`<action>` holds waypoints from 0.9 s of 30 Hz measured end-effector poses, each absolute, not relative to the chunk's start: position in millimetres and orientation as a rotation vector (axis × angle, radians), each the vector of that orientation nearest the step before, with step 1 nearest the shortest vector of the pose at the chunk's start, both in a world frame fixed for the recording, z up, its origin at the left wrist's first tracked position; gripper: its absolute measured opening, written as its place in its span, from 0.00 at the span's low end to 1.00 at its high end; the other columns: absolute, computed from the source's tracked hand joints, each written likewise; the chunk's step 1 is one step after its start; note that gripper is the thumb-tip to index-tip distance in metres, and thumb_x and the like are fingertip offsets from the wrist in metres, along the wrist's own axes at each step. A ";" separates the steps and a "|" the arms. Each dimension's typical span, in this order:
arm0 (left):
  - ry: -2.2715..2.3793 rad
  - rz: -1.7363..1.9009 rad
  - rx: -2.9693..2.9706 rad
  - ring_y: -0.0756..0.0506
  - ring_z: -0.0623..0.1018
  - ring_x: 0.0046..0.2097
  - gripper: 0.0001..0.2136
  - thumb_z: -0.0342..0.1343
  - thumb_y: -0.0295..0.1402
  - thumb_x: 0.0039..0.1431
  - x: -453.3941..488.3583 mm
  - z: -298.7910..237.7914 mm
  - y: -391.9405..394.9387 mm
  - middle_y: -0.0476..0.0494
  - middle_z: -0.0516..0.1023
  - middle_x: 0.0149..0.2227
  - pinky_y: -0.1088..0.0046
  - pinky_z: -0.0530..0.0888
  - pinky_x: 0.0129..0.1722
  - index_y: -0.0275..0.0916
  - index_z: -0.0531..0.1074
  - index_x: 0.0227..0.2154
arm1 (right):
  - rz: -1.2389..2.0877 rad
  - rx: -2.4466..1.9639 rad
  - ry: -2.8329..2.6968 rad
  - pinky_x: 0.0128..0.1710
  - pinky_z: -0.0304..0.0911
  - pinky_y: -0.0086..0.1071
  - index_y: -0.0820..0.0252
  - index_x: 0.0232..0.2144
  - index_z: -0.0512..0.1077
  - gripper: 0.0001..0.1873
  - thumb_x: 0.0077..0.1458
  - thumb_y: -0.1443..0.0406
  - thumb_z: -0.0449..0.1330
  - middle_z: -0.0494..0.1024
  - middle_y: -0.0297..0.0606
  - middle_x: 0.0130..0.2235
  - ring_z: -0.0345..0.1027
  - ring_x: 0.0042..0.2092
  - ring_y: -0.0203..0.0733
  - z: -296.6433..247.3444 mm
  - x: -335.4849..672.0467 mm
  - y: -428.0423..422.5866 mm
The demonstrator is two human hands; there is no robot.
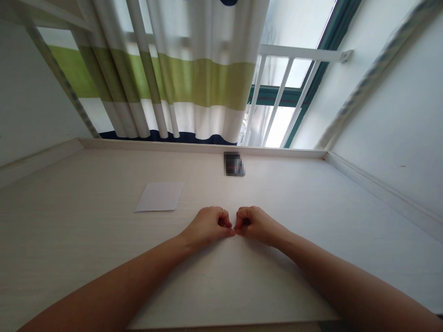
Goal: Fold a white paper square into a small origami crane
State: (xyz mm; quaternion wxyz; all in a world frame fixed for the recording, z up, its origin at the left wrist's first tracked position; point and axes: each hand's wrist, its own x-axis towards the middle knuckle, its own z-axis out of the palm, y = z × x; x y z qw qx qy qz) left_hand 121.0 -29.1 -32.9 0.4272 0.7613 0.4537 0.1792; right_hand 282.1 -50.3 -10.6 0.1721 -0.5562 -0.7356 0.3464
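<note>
My left hand (209, 226) and my right hand (254, 224) rest on the pale wooden desk (86, 240), side by side and nearly touching at the thumbs. Both have their fingers curled in and pinched together. Whatever lies between the fingertips is too small or too hidden to name; it may be the edge of a white sheet lying under my hands, which blends with the desk. A separate white sheet of paper (159, 196) lies flat on the desk to the left, beyond my left hand.
A small dark, blurred object (234, 163) sits at the back of the desk near the sill. Behind it hangs a white, green and navy striped curtain (180, 78) beside a window with white bars (277, 97). Walls close in on both sides.
</note>
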 end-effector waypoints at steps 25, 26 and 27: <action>1.133 0.409 2.058 0.50 0.68 0.30 0.09 0.55 0.38 0.44 111.0 -18.9 -33.5 0.49 0.68 0.28 0.77 0.63 0.30 0.40 0.76 0.25 | 1.102 -1.467 -2.140 0.26 0.54 0.25 0.64 0.16 0.67 0.06 0.36 0.76 0.56 0.66 0.31 0.25 0.58 0.26 0.31 -9.6 300.1 -45.4; 1.140 0.405 2.057 0.50 0.68 0.30 0.09 0.55 0.38 0.44 111.1 -18.9 -33.3 0.49 0.68 0.28 0.77 0.63 0.30 0.40 0.76 0.25 | 1.156 -1.461 -2.139 0.26 0.54 0.25 0.64 0.16 0.67 0.05 0.37 0.75 0.57 0.66 0.31 0.25 0.58 0.26 0.31 -8.3 302.0 -44.5; 1.144 0.400 2.055 0.50 0.68 0.30 0.09 0.55 0.38 0.44 111.1 -18.8 -33.2 0.49 0.68 0.27 0.77 0.63 0.30 0.40 0.76 0.25 | 1.209 -1.448 -2.140 0.26 0.54 0.25 0.64 0.18 0.68 0.03 0.37 0.74 0.57 0.66 0.31 0.25 0.58 0.26 0.31 -6.4 303.9 -43.9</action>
